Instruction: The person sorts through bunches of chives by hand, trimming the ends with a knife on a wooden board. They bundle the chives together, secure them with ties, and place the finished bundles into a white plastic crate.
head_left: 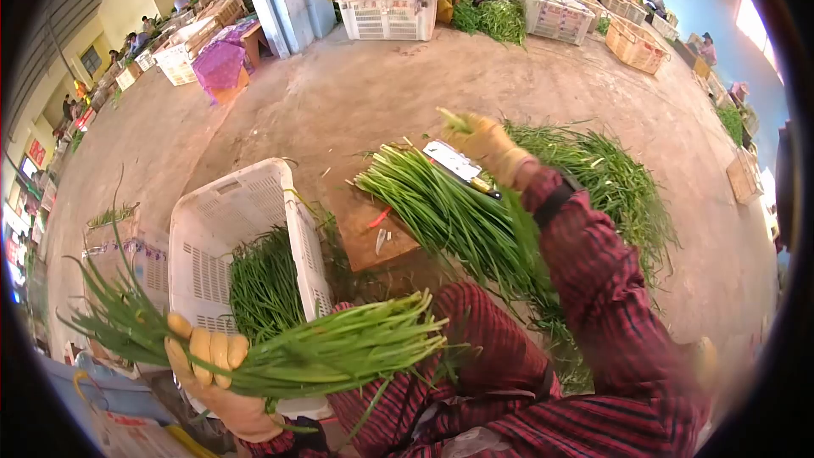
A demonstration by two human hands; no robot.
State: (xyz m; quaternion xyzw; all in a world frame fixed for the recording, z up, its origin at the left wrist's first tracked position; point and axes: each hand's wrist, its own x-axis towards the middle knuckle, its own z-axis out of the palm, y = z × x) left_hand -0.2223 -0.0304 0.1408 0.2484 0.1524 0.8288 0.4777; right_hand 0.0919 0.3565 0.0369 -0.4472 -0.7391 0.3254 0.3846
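A thick bunch of garlic chives [339, 348] is gripped in my gloved left hand [212, 365], low in front of my lap. Its cut ends point right and its leaves trail left. My gloved right hand [487, 144] is closed around a few chive stalks, whose pale ends [455, 120] stick out past the fingers. Below that hand, a cleaver [454, 159] lies on a large pile of garlic chives [458, 220]. The pile rests partly on a wooden board [360, 237], with a small red item [379, 218] on the board.
A white plastic crate [229, 195] on my left holds more chives [267, 280]. Loose greens [593, 178] are heaped on the floor at right. Farther off stand a white crate [390, 17], a concrete pillar [280, 0] and several people among crates.
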